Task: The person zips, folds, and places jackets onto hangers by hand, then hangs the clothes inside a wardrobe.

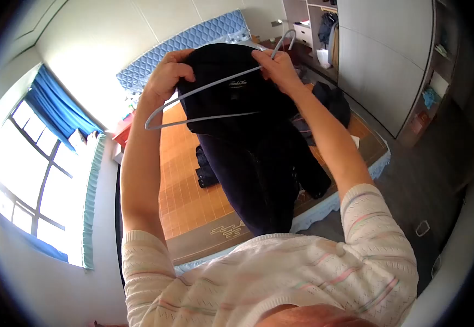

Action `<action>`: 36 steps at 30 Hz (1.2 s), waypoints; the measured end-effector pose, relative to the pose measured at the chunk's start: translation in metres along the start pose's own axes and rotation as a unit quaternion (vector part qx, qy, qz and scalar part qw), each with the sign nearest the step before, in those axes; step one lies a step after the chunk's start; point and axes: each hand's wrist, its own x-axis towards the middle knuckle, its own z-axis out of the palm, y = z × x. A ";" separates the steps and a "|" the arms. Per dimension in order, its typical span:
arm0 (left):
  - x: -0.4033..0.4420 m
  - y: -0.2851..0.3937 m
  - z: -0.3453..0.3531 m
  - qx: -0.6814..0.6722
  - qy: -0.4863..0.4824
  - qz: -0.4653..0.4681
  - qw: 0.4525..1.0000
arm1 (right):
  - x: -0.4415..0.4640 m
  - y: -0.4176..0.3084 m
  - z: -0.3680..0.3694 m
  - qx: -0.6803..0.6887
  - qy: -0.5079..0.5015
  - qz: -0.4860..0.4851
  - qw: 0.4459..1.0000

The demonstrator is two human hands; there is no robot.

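Black trousers [237, 174] hang in front of me, held up by the waistband, with a small pale label showing inside it. My left hand [169, 73] is closed on the left end of the waistband, thumb over the cloth. At the other end, my right hand [278, 68] grips the waistband together with a grey clothes hanger [204, 86] near its hook. The hanger slants across the front of the trousers, its left corner sticking out past the cloth beside my left forearm. Part of its lower bar is lost against the black fabric.
Below is a bed with an orange-brown mat [180, 191] and a blue padded headboard [185, 46]. Dark clothes [332, 103] lie on it, including a buttoned cuff [207, 175]. A window [35, 163] is left; a wardrobe [384, 54] stands right.
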 end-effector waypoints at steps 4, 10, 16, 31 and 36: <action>-0.038 0.012 -0.017 0.176 0.065 0.032 0.982 | -0.005 -0.052 -0.003 -0.201 -0.064 -0.126 0.969; -0.053 -0.023 -0.023 0.209 0.077 0.088 0.971 | -0.014 -0.083 -0.009 -0.303 -0.123 -0.238 0.915; -0.040 -0.045 0.004 0.205 0.111 0.076 0.970 | -0.017 -0.072 -0.029 -0.232 -0.093 -0.068 0.966; 0.039 -0.091 0.032 0.208 0.163 0.075 0.962 | -0.085 -0.019 -0.095 -0.280 -0.125 0.501 0.810; 0.053 -0.106 0.026 0.210 0.161 0.073 0.962 | -0.122 -0.057 -0.113 -0.212 0.020 0.406 0.889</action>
